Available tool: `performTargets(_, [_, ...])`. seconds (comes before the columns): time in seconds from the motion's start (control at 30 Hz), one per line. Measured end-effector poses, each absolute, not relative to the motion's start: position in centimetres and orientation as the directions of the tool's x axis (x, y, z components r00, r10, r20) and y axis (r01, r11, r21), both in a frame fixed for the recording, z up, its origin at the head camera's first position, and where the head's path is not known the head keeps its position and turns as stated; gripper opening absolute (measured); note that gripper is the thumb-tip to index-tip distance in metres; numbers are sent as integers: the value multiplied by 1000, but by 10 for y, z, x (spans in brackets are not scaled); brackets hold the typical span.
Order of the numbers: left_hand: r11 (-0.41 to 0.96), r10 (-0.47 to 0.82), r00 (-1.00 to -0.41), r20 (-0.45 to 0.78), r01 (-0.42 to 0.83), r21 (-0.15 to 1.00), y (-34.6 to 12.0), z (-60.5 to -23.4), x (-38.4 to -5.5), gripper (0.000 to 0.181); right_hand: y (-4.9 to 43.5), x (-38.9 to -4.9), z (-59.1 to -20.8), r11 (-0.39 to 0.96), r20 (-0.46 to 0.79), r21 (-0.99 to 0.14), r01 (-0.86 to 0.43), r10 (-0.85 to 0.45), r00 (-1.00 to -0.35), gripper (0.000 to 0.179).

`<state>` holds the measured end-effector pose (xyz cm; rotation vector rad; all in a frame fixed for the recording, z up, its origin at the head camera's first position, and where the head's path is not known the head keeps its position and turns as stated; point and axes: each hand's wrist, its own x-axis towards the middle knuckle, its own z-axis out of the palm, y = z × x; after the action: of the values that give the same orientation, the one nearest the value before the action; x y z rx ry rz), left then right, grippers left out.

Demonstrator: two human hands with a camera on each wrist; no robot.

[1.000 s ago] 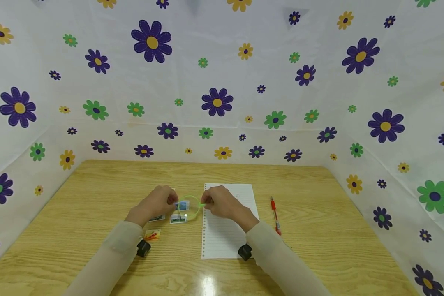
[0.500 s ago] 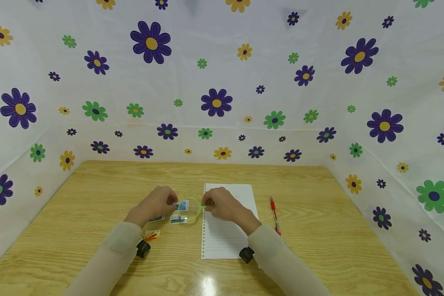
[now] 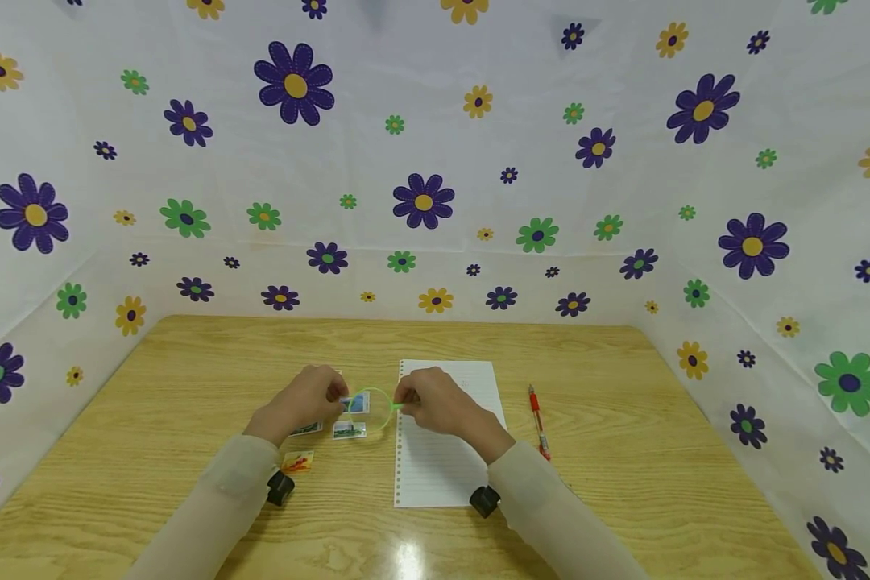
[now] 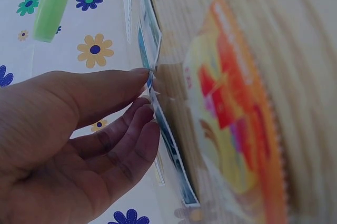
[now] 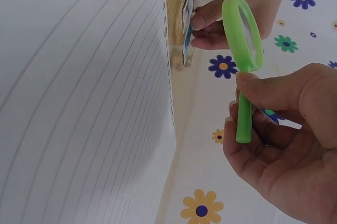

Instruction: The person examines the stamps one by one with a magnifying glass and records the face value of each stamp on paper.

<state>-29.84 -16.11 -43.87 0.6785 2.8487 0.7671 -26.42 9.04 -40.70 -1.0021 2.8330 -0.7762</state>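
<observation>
1 rnd grn magnifier (image 5: 243, 62) in R fingers (image 5: 243, 155); thin stamp (image 5: 187, 40), L fingers (image 4: 136, 149).

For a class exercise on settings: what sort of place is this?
Probably a screened-off tabletop workspace: flowered sheeting encloses three sides of a wood-grained table, where lined paper lies and the right hand holds a green magnifying glass.

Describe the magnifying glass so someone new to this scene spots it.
On the wooden table, find the lined sheet near its middle. At that sheet's left edge, held up in the person's right grip, is the magnifying glass. Its round, bright green rim and straight handle set it apart from the flat, rectangular stamps nearby.
</observation>
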Motion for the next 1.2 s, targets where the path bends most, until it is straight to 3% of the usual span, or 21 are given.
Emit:
performTargets(0.9, [780, 435, -900, -15, 369, 505, -165, -443, -298, 11, 94, -264, -404, 651, 131, -499, -572, -596, -792, 7])
performTargets(1.2, [771, 458, -889, -1, 397, 498, -163, -443, -299, 12, 138, -267, -398, 667, 163, -565, -485, -486, -859, 7])
